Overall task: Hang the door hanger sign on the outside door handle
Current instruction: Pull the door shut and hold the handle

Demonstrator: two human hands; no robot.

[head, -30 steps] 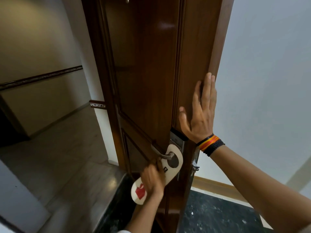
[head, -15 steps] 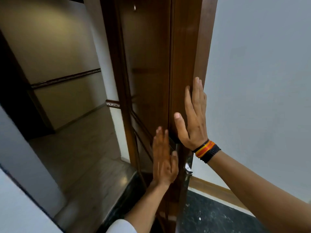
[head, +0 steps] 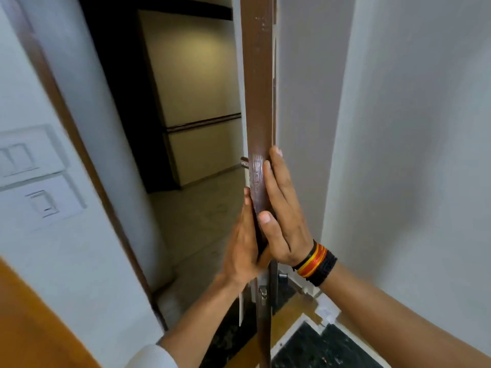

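The brown wooden door is seen edge-on down the middle of the view. My left hand lies flat against its outside face, holding nothing. My right hand presses flat on the inside face, with the thumb on the door's edge. Below my left wrist a thin white strip hangs by the outside face; it looks like the door hanger sign seen edge-on. The outside handle is hidden behind my left hand and the door. The metal latch shows on the door's edge.
The door frame runs down the left, beside wall switch plates. Past the doorway lies the corridor floor. A white wall stands close on the right. An orange-brown wooden surface fills the bottom left corner.
My left hand let go of the sign hanging on the handle and moved up flat against the door. The door has swung until only its edge shows. The view shifted left.
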